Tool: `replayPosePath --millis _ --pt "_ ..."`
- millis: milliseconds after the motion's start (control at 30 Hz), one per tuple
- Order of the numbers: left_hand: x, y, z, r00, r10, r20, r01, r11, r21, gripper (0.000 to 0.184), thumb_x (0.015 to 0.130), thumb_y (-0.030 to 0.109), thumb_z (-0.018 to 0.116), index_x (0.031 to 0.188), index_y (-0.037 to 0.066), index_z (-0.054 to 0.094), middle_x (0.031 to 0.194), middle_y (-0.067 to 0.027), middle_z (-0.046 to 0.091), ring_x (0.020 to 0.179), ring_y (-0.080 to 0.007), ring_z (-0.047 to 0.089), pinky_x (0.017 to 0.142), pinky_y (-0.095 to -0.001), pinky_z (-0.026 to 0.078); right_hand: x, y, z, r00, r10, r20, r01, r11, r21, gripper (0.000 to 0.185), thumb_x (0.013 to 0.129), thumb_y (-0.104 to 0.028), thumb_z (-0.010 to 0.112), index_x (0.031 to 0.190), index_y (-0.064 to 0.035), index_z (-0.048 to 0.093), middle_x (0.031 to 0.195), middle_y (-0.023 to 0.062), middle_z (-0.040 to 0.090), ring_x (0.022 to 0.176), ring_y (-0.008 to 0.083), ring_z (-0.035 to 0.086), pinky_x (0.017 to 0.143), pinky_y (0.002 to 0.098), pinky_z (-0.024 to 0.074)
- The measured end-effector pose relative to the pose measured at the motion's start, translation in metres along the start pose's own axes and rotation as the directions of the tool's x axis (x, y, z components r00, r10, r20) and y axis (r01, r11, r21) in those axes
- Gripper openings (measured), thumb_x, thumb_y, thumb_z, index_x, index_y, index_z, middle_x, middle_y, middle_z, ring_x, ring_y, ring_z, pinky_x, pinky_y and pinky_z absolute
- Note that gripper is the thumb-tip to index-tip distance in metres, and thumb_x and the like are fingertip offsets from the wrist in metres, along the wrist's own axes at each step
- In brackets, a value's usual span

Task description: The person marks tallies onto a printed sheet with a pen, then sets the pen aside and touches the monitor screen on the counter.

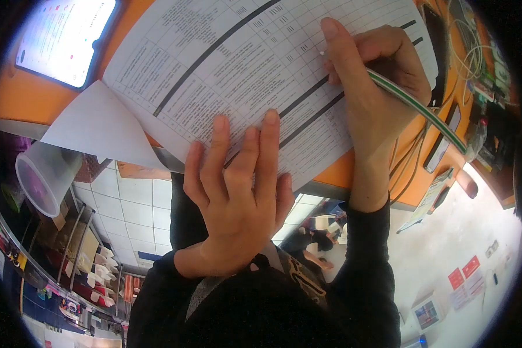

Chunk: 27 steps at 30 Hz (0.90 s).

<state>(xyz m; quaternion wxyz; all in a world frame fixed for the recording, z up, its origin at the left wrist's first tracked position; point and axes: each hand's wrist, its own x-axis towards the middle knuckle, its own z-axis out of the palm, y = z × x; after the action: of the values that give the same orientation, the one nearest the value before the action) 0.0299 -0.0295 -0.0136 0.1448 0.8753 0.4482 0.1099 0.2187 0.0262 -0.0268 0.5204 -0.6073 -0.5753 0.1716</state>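
My right hand (385, 87) was closed on a slim pen striped green and white (420, 108), its shaft slanting back over the knuckles, likely for control in the small cells; I couldn't tell whether its tip met the paper. My left hand (235, 194) lay with fingers spread, gripping nothing, on the white printed sheet with a ruled grid (214, 75), presumably steadying it where it overhung the flat orange bench (11, 95).

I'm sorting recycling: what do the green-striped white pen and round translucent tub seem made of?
Striped pen: probably plastic with a smooth finish, judging by its even stripes; painted wood possible.
Translucent tub: likely smooth plastic, its wall partly see-through.
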Motion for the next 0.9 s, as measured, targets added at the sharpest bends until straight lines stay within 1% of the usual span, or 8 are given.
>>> replayPosePath --millis 33,233,367,533,567,633,833,900 --pt "0.0001 0.0001 -0.0003 1.000 -0.001 0.000 0.001 1.000 0.000 0.055 0.084 0.031 0.051 0.129 -0.001 0.047 0.107 -0.0138 0.040 0.122 -0.0349 0.033 0.099 -0.0525 0.023 -0.0011 0.0009 -0.0005 0.998 0.052 -0.025 -0.052 0.999 0.004 0.016 0.077 -0.010 0.074 0.073 -0.0057 0.059 0.062 0.0050 0.061 0.046 0.0078 0.055 0.049 0.0163 0.0399" --pt "-0.0010 -0.0007 -0.0011 1.000 0.001 0.001 -0.001 1.000 -0.004 0.056 0.084 0.032 0.050 0.129 -0.001 0.046 0.109 -0.0143 0.039 0.122 -0.0358 0.032 0.099 -0.0529 0.022 -0.0003 0.0021 0.0018 0.999 0.015 -0.031 -0.015 1.000 0.007 0.017 0.077 -0.010 0.073 0.069 -0.0069 0.059 0.059 0.0030 0.060 0.045 0.0069 0.054 0.047 0.0162 0.0384" --pt "-0.0008 -0.0003 -0.0012 1.000 0.000 0.022 0.000 1.000 -0.022 0.058 0.084 0.033 0.050 0.131 -0.001 0.043 0.111 -0.0147 0.038 0.123 -0.0357 0.030 0.100 -0.0531 0.020 -0.0010 0.0015 0.0015 0.999 0.024 -0.044 -0.025 0.999 -0.020 0.018 0.077 -0.011 0.073 0.069 -0.0071 0.058 0.059 0.0025 0.060 0.045 0.0070 0.054 0.047 0.0158 0.0378" --pt "-0.0011 0.0009 -0.0019 0.999 -0.017 0.050 0.020 0.997 -0.069 0.059 0.084 0.034 0.049 0.132 -0.001 0.042 0.114 -0.0145 0.037 0.124 -0.0351 0.028 0.101 -0.0531 0.017 -0.0029 -0.0010 0.0024 0.999 0.022 -0.046 -0.023 0.999 -0.023 0.019 0.076 -0.005 0.073 0.067 -0.0068 0.056 0.058 0.0028 0.059 0.044 0.0067 0.054 0.047 0.0158 0.0377" --pt "-0.0016 0.0004 0.0000 0.999 -0.012 0.034 0.014 0.998 -0.062 0.060 0.084 0.034 0.049 0.132 -0.001 0.042 0.114 -0.0144 0.036 0.124 -0.0350 0.027 0.101 -0.0531 0.017 -0.0031 -0.0029 0.0025 0.999 0.022 -0.045 -0.023 1.000 -0.021 0.019 0.076 -0.005 0.073 0.067 -0.0068 0.056 0.058 0.0028 0.059 0.044 0.0067 0.054 0.047 0.0158 0.0377" --pt "-0.0021 -0.0001 0.0025 1.000 -0.008 0.018 0.009 0.998 -0.054 0.060 0.084 0.034 0.049 0.132 -0.001 0.042 0.115 -0.0144 0.036 0.124 -0.0350 0.027 0.102 -0.0531 0.017 -0.0044 -0.0066 0.0016 0.997 0.077 -0.029 -0.078 0.996 -0.046 0.020 0.076 -0.003 0.072 0.066 -0.0065 0.055 0.057 0.0034 0.058 0.044 0.0061 0.053 0.047 0.0157 0.0376" --pt "-0.0034 -0.0004 0.0037 1.000 -0.006 -0.002 0.006 0.999 -0.042 0.061 0.084 0.036 0.048 0.132 -0.002 0.042 0.114 -0.0143 0.037 0.125 -0.0356 0.027 0.102 -0.0536 0.017 -0.0047 -0.0060 0.0033 0.998 0.040 -0.042 -0.043 0.997 -0.058 0.020 0.076 -0.002 0.071 0.066 -0.0063 0.055 0.058 0.0034 0.059 0.044 0.0060 0.053 0.047 0.0153 0.0372" --pt "-0.0036 -0.0006 0.0042 1.000 -0.004 -0.006 0.004 1.000 -0.025 0.061 0.085 0.036 0.048 0.132 -0.002 0.042 0.114 -0.0143 0.038 0.125 -0.0360 0.028 0.101 -0.0537 0.017 -0.0053 -0.0048 0.0032 0.998 0.052 -0.044 -0.054 0.998 -0.042 0.019 0.076 -0.003 0.072 0.067 -0.0063 0.055 0.058 0.0036 0.059 0.045 0.0061 0.053 0.048 0.0155 0.0372"
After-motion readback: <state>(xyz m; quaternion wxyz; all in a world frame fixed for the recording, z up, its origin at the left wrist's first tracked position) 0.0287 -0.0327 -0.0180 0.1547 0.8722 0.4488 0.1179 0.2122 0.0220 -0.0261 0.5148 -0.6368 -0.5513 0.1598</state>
